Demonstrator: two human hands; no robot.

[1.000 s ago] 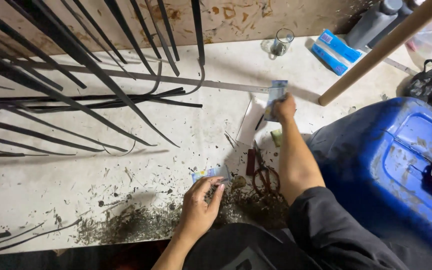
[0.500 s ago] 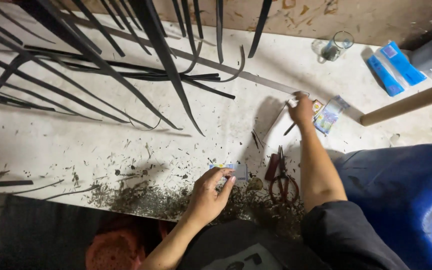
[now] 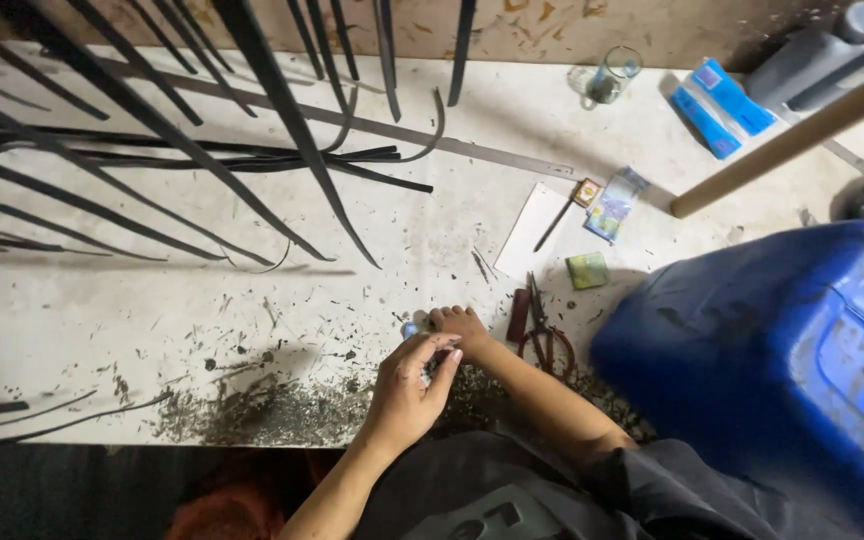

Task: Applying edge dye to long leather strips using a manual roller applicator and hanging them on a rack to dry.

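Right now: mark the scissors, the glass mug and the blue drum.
scissors (image 3: 542, 335), head view, on the pivot above the red handles
glass mug (image 3: 614, 76), head view, on its clear side wall
blue drum (image 3: 752, 320), head view, on its top side

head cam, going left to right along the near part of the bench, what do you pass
pile of dark shavings → left hand → right hand → scissors → small green block → blue drum
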